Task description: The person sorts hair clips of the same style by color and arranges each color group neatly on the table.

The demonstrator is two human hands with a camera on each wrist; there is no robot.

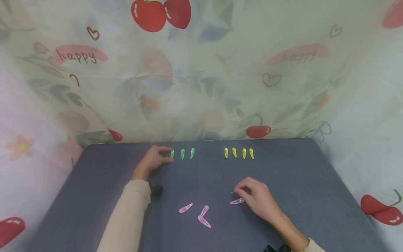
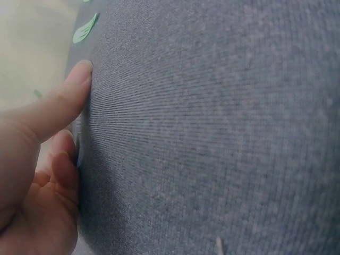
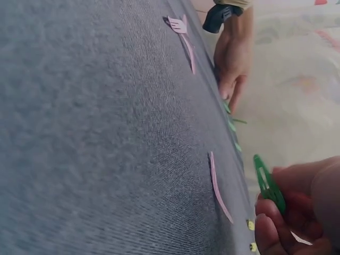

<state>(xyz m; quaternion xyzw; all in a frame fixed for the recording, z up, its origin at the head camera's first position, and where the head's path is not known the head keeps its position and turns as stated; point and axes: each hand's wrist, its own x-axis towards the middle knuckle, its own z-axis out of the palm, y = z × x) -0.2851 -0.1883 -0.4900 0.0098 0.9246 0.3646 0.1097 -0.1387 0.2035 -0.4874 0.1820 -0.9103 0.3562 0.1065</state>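
Observation:
A row of three green snap hair clips (image 1: 182, 154) lies at the table's back left. My left hand (image 1: 155, 158) is at the row's left end, its thumb and forefinger apart on either side of the leftmost green clip (image 1: 172, 154). Whether they touch it is unclear. In the left wrist view, the thumb (image 2: 58, 103) is straight and the other fingers bend slightly. My right hand (image 1: 256, 197) is raised over the right middle of the table. It pinches another green hair clip (image 3: 269, 186) between thumb and fingers. Just below that hand lies a pink hair clip (image 1: 236, 202), partly covered.
Several yellow hair clips (image 1: 234, 153) stand in a row at the back right. A pink clip (image 1: 185, 208) lies at front centre, beside two more pink clips (image 1: 205, 222) that touch in a V. A printed curtain (image 1: 189, 87) hangs behind the dark grey table (image 1: 283, 175).

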